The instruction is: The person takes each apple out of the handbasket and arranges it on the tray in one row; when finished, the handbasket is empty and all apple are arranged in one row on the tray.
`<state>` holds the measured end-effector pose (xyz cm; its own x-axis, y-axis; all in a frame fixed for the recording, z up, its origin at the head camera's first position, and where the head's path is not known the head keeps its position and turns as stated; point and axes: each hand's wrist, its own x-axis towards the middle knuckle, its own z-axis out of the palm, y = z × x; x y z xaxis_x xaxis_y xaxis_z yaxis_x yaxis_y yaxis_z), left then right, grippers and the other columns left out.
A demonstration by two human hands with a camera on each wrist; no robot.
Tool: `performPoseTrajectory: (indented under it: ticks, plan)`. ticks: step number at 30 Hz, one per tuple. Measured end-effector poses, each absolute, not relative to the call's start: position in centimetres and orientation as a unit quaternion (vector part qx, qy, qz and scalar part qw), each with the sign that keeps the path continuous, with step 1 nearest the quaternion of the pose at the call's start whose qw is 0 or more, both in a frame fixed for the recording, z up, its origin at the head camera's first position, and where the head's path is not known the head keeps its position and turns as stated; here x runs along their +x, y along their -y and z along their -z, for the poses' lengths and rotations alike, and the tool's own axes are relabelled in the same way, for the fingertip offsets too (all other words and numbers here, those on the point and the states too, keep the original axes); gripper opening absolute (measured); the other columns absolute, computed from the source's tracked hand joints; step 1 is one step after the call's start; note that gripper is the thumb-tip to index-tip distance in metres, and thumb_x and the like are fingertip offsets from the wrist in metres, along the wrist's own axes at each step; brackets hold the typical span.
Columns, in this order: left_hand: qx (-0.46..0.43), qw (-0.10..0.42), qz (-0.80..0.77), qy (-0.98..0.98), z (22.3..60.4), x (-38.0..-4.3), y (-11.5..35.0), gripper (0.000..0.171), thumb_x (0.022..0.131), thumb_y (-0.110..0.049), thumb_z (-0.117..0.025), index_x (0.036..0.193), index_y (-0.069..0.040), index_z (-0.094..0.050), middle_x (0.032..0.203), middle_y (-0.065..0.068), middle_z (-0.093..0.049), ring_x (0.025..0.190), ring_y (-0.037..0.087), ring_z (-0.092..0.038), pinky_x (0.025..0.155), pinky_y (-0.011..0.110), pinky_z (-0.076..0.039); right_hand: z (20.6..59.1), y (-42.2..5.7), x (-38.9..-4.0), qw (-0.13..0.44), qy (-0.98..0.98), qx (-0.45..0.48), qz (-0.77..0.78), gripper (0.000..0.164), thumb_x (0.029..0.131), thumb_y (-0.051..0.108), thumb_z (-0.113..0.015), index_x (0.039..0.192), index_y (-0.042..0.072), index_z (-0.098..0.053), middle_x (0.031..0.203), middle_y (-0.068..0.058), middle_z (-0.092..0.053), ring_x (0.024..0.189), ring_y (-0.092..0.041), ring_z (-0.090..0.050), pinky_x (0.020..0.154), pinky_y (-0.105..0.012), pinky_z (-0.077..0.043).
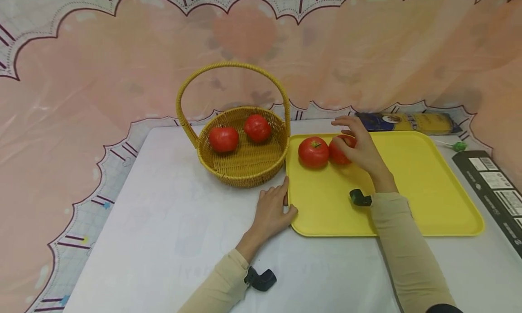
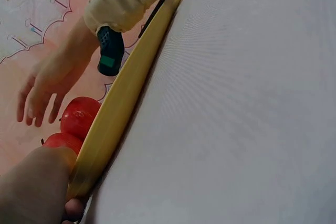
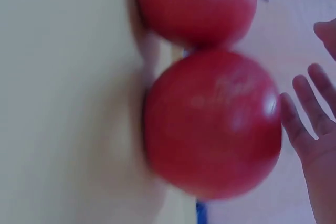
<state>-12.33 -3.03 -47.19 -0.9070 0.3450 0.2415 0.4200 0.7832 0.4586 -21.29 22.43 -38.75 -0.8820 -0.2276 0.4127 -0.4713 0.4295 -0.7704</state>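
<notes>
On the left part of the yellow tray [image 1: 412, 181], two red tomatoes sit side by side: a left tomato [image 1: 313, 152] and a right tomato [image 1: 337, 151]. My right hand [image 1: 363, 145] hovers over the right one, fingers spread apart. The right wrist view shows those fingers [image 3: 315, 103] beside the tomato [image 3: 212, 124], not wrapped round it. At the tray's left edge, my left hand [image 1: 272, 211] pinches the rim, thumb over the top and fingers at the outer side. Behind that hand stands a yellow wicker basket [image 1: 244, 179] with two more tomatoes [image 1: 223, 139] inside.
Tall over the basket rises its arched handle [image 1: 232, 65]. A yellow-and-blue packet [image 1: 412, 122] lies behind the tray. To the right are a green-headed lollipop [image 1: 459, 146] and a long black box [image 1: 489, 190] close to the tray's edge. A patterned cloth [image 1: 122, 68] hangs behind the table.
</notes>
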Motion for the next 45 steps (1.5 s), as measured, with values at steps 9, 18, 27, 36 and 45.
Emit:
performPoseTrajectory:
  ticks: [9, 18, 27, 36, 45]
  plan:
    - [-0.194, 0.072, 0.258, 0.944, 47.3, -11.9, 3.4, 0.073, 0.076, -0.026, -0.057, 0.143, -0.002, -0.039, 0.069, -0.009, -0.044, 0.067, 0.009, -0.036, 0.071, 0.025, -0.024, 40.0, -19.0, -22.6, 0.128, 0.836, 0.293, -0.446, 0.041, 0.083, 0.003, -0.067, 0.122, 0.006, -0.056, 0.121, -0.011, -0.058, 0.114, -0.029, -0.054, 0.098, -0.05, -0.042]
    - [-0.194, 0.066, 0.257, 0.945, 47.4, -11.7, 3.6, 0.072, 0.077, -0.026, -0.056, 0.142, -0.002, -0.04, 0.069, -0.009, -0.043, 0.066, 0.008, -0.035, 0.071, 0.026, -0.023, 39.8, -15.4, -22.9, 0.1, 0.812, 0.383, -0.428, 0.041, 0.084, 0.001, -0.065, 0.124, 0.001, -0.056, 0.122, -0.013, -0.057, 0.114, -0.024, -0.054, 0.098, -0.045, -0.044]
    - [-0.198, 0.07, 0.256, 0.944, 47.6, -11.8, 3.7, 0.072, 0.077, -0.026, -0.056, 0.142, -0.002, -0.04, 0.069, -0.009, -0.043, 0.067, 0.008, -0.036, 0.071, 0.026, -0.023, 39.5, -13.0, -23.5, 0.054, 0.823, 0.407, -0.393, 0.051, 0.089, 0.009, -0.06, 0.138, 0.012, -0.046, 0.139, -0.006, -0.047, 0.133, -0.023, -0.04, 0.11, -0.043, -0.033]
    - [-0.209, 0.081, 0.257, 0.94, 47.4, -12.0, 3.4, 0.07, 0.078, -0.025, -0.056, 0.142, -0.002, -0.041, 0.071, -0.008, -0.045, 0.069, 0.009, -0.038, 0.072, 0.026, -0.024, 39.4, -11.2, -24.0, 0.016, 0.835, 0.407, -0.371, 0.055, 0.091, 0.014, -0.057, 0.143, 0.012, -0.038, 0.147, -0.007, -0.034, 0.139, -0.023, -0.03, 0.112, -0.046, -0.029]
    - [-0.207, 0.079, 0.255, 0.941, 47.2, -12.1, 3.3, 0.068, 0.078, -0.026, -0.055, 0.141, -0.002, -0.043, 0.072, -0.008, -0.045, 0.07, 0.009, -0.039, 0.073, 0.026, -0.024, 39.2, -9.9, -25.0, 0.044, 0.842, 0.42, -0.336, 0.054, 0.089, 0.012, -0.059, 0.14, 0.013, -0.042, 0.144, -0.011, -0.036, 0.135, -0.021, -0.034, 0.109, -0.043, -0.034]
